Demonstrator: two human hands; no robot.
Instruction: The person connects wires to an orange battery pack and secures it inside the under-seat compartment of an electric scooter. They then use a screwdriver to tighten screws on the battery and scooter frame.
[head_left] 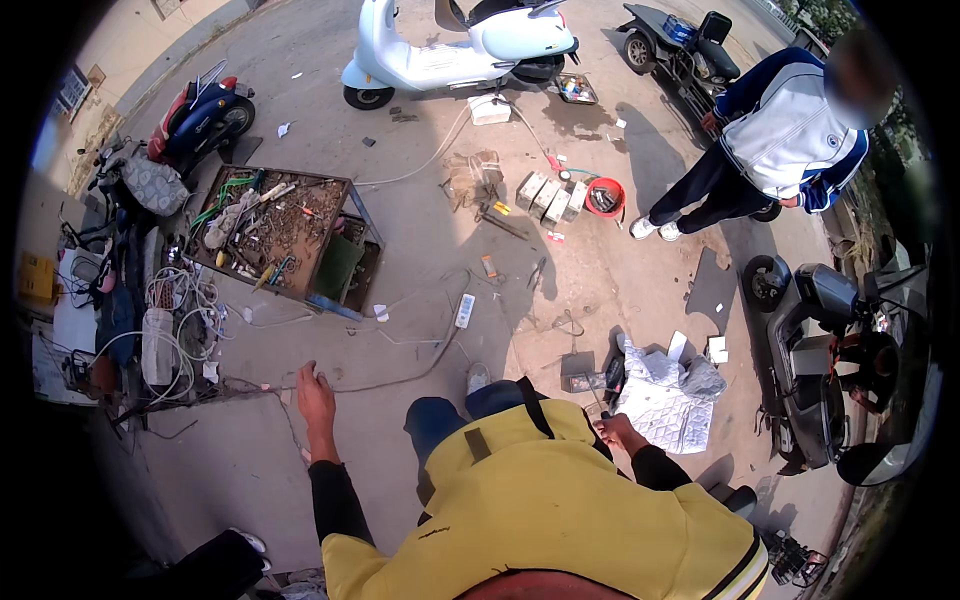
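My left hand (316, 400) is held out over the pavement with its fingers stretched and apart, and nothing shows in it. A dark cable on the ground runs close by it. My right hand (620, 433) is beside my right hip, its fingers closed; a small dark thing shows at the fingertips, too small to name. Just beyond that hand lie a white quilted cover (668, 405) and a small open box (578, 376). A white power strip (464, 311) rests on the ground ahead of my legs.
A metal workbench (350, 195) covered with tools and small parts stands ahead left. Several battery blocks (545, 197) and a red bucket (604, 197) sit farther off, before a pale scooter (450, 60). A person (790, 135) stands ahead right. A dark scooter (815, 350) is at right.
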